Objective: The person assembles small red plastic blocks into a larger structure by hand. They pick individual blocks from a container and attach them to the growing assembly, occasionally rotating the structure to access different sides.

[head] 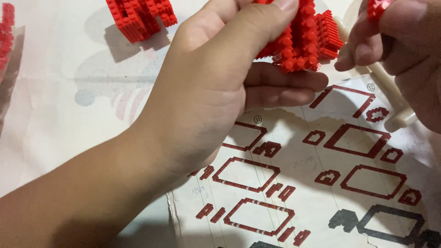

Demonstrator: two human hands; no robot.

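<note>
Left hand [216,78] clasping red brick model [305,39], right hand [404,46] beside

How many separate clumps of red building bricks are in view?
4: one in the left hand, a red brick assembly; a small piece in the right hand; a block at top left; another at the left edge. More may lie outside the frame.

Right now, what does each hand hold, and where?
Left hand grips red brick assembly by its near side; right hand pinches small red brick piece at fingertips.
</note>
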